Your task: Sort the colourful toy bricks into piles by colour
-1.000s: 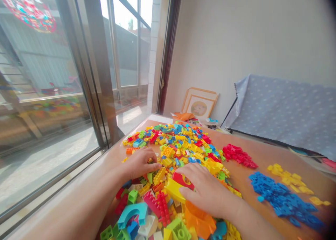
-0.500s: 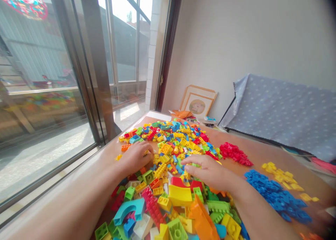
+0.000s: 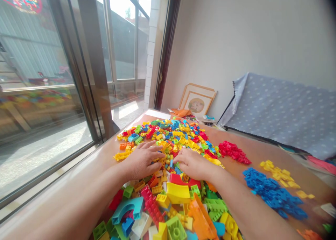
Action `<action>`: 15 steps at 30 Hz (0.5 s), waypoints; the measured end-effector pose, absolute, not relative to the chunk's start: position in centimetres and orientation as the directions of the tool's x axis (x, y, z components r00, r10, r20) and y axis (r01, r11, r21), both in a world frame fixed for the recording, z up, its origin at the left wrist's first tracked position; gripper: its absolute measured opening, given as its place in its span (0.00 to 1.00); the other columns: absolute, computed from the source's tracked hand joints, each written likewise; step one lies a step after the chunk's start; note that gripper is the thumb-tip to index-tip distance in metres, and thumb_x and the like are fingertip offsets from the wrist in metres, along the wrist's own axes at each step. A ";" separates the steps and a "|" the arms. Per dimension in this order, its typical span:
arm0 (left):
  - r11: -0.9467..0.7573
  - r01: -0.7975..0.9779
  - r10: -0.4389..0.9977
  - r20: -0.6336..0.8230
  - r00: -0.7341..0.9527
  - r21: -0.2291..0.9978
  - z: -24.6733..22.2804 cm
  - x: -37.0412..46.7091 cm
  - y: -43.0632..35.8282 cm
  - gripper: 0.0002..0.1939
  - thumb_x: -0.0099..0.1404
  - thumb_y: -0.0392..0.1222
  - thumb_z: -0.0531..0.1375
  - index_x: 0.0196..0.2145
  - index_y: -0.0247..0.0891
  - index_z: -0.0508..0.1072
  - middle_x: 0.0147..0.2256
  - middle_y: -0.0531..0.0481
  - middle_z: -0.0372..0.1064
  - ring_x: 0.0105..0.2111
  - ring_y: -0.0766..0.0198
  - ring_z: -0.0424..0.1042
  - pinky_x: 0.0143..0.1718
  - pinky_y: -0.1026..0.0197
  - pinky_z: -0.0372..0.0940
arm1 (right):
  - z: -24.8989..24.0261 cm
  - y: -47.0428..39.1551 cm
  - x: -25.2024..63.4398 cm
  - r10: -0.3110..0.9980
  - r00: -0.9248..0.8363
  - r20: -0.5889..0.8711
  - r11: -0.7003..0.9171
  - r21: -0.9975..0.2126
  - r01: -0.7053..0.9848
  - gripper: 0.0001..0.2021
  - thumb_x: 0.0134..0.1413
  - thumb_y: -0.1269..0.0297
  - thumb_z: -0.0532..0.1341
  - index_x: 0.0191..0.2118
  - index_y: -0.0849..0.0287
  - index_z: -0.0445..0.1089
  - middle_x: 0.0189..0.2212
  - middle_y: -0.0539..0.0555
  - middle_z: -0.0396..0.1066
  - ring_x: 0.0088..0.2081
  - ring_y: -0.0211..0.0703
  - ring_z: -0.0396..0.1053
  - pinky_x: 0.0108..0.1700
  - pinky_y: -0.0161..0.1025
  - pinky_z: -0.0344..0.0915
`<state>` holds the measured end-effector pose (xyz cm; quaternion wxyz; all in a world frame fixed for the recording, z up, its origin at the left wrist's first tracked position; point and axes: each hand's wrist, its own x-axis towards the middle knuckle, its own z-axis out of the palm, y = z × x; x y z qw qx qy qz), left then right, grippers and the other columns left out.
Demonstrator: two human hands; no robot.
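Since the earlier frame, the bare right hand (image 3: 192,163) has shifted toward the bare left hand (image 3: 145,159), whose fingers are now spread and empty. Right-hand fingers are partly bent; the view does not show whether they grip anything. Both hands lie over the middle of the multicoloured plastic building-brick heap (image 3: 163,178), its long axis running forward along the brown tabletop (image 3: 258,149).

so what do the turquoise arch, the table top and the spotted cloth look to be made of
Arch: probably moulded plastic with a slight sheen; the colour is even, the edges clean.
Table top: smooth and glossy, by its pale glare; what lies beneath the shine is unclear.
Cloth: likely fabric, matt, as it drapes and creases at one end.
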<state>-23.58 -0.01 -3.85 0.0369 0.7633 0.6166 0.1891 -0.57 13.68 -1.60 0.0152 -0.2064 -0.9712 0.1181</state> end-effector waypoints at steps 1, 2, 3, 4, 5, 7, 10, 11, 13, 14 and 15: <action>-0.223 0.930 0.956 0.252 0.150 0.291 -3.9 -23.7 0.0 0.19 0.70 0.52 0.58 0.57 0.55 0.77 0.64 0.52 0.68 0.67 0.41 0.58 0.67 0.36 0.51 | -1.5 13.5 -0.3 0.391 -0.920 -0.021 0.889 -0.251 0.383 0.17 0.58 0.69 0.58 0.47 0.49 0.82 0.45 0.54 0.76 0.49 0.47 0.71 0.55 0.40 0.62; -0.211 0.932 0.956 0.260 0.134 0.294 -4.0 -23.9 0.0 0.19 0.70 0.51 0.57 0.56 0.54 0.77 0.63 0.52 0.69 0.66 0.43 0.60 0.67 0.37 0.52 | -1.5 13.4 0.0 0.379 -0.925 -0.024 0.888 -0.272 0.370 0.17 0.57 0.69 0.58 0.45 0.50 0.82 0.44 0.53 0.77 0.47 0.46 0.71 0.55 0.40 0.62; -0.199 0.935 0.956 0.267 0.119 0.295 -4.1 -24.0 0.0 0.18 0.71 0.51 0.57 0.55 0.53 0.77 0.62 0.52 0.70 0.65 0.45 0.61 0.66 0.39 0.53 | -1.4 13.4 0.2 0.365 -0.931 -0.029 0.885 -0.300 0.356 0.16 0.56 0.70 0.58 0.43 0.50 0.82 0.43 0.52 0.78 0.46 0.45 0.72 0.54 0.39 0.62; -0.185 0.938 0.956 0.274 0.103 0.294 -4.1 -24.0 0.0 0.18 0.71 0.50 0.56 0.54 0.51 0.77 0.61 0.51 0.71 0.65 0.46 0.63 0.66 0.41 0.53 | -1.4 13.4 0.4 0.349 -0.936 -0.039 0.879 -0.334 0.341 0.15 0.56 0.70 0.58 0.41 0.51 0.82 0.42 0.51 0.78 0.45 0.44 0.72 0.53 0.38 0.63; -0.169 0.941 0.956 0.281 0.084 0.294 -4.2 -24.0 0.1 0.17 0.71 0.50 0.56 0.53 0.50 0.77 0.60 0.50 0.72 0.64 0.47 0.64 0.65 0.41 0.54 | -1.3 13.6 0.5 0.334 -0.941 -0.056 0.868 -0.372 0.330 0.15 0.55 0.71 0.58 0.39 0.52 0.82 0.41 0.50 0.79 0.44 0.42 0.73 0.51 0.36 0.63; -0.136 0.945 0.955 0.293 0.045 0.297 -4.2 -23.9 0.1 0.16 0.70 0.49 0.56 0.50 0.47 0.78 0.58 0.47 0.73 0.62 0.47 0.66 0.64 0.43 0.56 | -1.2 14.0 0.6 0.343 -0.935 -0.086 0.830 -0.438 0.345 0.15 0.55 0.71 0.57 0.39 0.52 0.81 0.38 0.48 0.80 0.41 0.41 0.74 0.46 0.34 0.64; -0.105 0.942 0.954 0.300 0.006 0.317 -4.1 -23.8 0.2 0.13 0.68 0.47 0.57 0.45 0.45 0.79 0.57 0.45 0.72 0.59 0.47 0.68 0.61 0.45 0.59 | -1.4 15.2 -0.2 0.438 -0.898 -0.052 0.798 -0.437 0.415 0.14 0.57 0.69 0.57 0.42 0.53 0.80 0.40 0.48 0.80 0.42 0.41 0.74 0.44 0.34 0.65; -0.102 0.941 0.954 0.298 0.001 0.323 -4.1 -23.8 0.2 0.12 0.68 0.47 0.57 0.44 0.44 0.79 0.57 0.45 0.72 0.58 0.48 0.69 0.60 0.45 0.60 | -1.5 15.7 -0.6 0.466 -0.884 -0.026 0.807 -0.398 0.437 0.15 0.58 0.69 0.57 0.43 0.53 0.80 0.42 0.49 0.80 0.44 0.42 0.74 0.45 0.35 0.64; -0.100 0.939 0.954 0.298 -0.003 0.330 -4.1 -23.8 0.3 0.12 0.69 0.46 0.56 0.44 0.44 0.78 0.56 0.45 0.73 0.58 0.48 0.68 0.60 0.46 0.60 | -1.7 16.5 -1.6 0.492 -0.871 -0.005 0.833 -0.289 0.472 0.15 0.58 0.69 0.57 0.44 0.52 0.80 0.45 0.51 0.79 0.47 0.44 0.74 0.48 0.36 0.63; -0.103 0.938 0.954 0.299 -0.001 0.331 -4.1 -23.9 0.3 0.12 0.69 0.45 0.56 0.44 0.44 0.78 0.55 0.45 0.73 0.58 0.49 0.68 0.60 0.47 0.61 | -1.8 16.9 -2.1 0.497 -0.868 -0.018 0.842 -0.233 0.487 0.15 0.58 0.69 0.57 0.43 0.52 0.80 0.45 0.52 0.79 0.47 0.45 0.73 0.49 0.36 0.63; -0.107 0.937 0.954 0.300 0.003 0.332 -4.0 -23.9 0.3 0.12 0.69 0.45 0.56 0.44 0.44 0.78 0.55 0.45 0.73 0.58 0.49 0.68 0.60 0.47 0.60 | -2.0 17.2 -2.6 0.501 -0.865 -0.040 0.847 -0.184 0.499 0.14 0.58 0.70 0.58 0.43 0.52 0.81 0.44 0.53 0.79 0.47 0.46 0.73 0.48 0.36 0.63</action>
